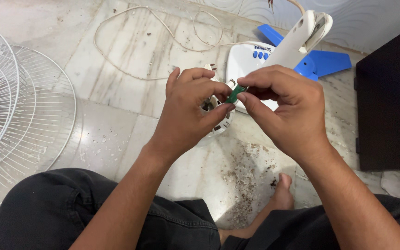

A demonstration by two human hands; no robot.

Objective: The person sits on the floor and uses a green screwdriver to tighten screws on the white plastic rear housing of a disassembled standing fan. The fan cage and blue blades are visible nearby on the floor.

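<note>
My left hand point(188, 111) is curled around a small round white plastic fan part point(215, 119), held above the marble floor. My right hand point(283, 104) pinches a small green piece point(235, 94) between thumb and forefinger, right at the top of the white part. The two hands touch at the fingertips. Most of the white part is hidden by my left fingers.
A white fan base and stand point(274, 48) with blue buttons lies behind my hands, with blue blades point(322, 62) beside it. A cord point(130, 28) loops on the floor. White wire fan guards point(15, 106) lie at left, a dark panel point(390, 97) at right. Dirt point(246, 171) lies near my foot point(281, 192).
</note>
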